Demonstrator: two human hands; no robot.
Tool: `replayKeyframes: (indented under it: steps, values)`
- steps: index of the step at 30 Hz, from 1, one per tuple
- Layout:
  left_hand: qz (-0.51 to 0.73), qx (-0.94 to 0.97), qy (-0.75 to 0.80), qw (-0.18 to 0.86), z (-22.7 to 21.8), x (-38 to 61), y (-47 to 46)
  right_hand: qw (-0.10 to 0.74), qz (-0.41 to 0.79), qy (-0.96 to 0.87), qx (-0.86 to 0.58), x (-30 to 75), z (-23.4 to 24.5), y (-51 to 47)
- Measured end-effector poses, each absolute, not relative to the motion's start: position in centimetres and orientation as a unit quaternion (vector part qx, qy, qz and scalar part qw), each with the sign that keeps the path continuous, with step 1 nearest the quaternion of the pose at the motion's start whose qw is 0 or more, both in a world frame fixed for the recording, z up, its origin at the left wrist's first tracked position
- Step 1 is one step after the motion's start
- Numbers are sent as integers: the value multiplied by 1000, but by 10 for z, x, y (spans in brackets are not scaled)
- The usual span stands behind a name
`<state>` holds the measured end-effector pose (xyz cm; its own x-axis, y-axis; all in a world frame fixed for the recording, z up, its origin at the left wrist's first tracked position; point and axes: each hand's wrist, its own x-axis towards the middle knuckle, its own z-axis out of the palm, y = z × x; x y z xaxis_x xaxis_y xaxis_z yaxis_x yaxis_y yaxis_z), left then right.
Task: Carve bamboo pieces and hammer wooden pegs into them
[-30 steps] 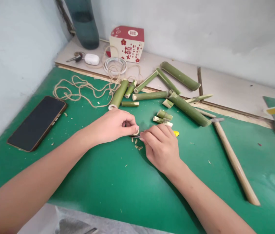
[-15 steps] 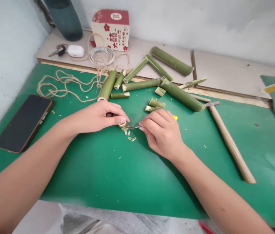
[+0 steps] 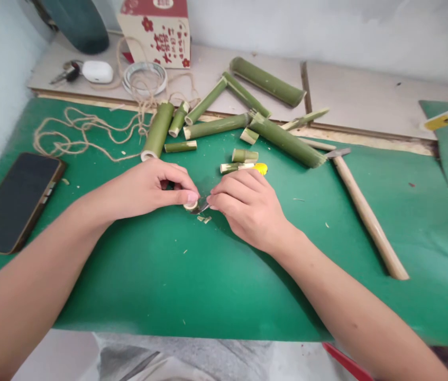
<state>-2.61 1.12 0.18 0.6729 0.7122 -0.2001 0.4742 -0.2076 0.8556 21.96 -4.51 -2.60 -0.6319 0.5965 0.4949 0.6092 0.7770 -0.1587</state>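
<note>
My left hand (image 3: 158,188) is closed on a short piece of bamboo (image 3: 190,205), thumb on top, its pale cut end showing at the fingertips. My right hand (image 3: 249,209) grips a knife whose metal blade (image 3: 203,205) touches the side of that piece. A yellow tip (image 3: 261,168) sticks out behind the right hand; it looks like the knife's handle end, though most of the handle is hidden. Pale bamboo shavings (image 3: 203,219) lie just below the blade on the green mat (image 3: 148,286).
Several cut bamboo lengths (image 3: 287,140) lie beyond my hands, one thick tube (image 3: 158,129) near the left. Twine (image 3: 84,127) tangles at back left above a phone (image 3: 15,201). A hammer (image 3: 370,211) lies at right. On the ledge stand a printed box (image 3: 158,39) and tape roll (image 3: 144,79).
The view has shifted, so the things on the mat appear further left. The blade now sits closer against the bamboo piece, and more of the yellow tip shows behind my right hand.
</note>
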Motion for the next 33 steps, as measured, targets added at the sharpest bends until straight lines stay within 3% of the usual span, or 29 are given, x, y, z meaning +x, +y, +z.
replayKeyframes:
  steps: [19,33]
  values:
    - [121,738,417,517,3,-22,12,210,7,-917,-339,207,-29,-35]
    - [131,750,418,496,1,-25,13,279,3,-911,-303,218,-31,-40]
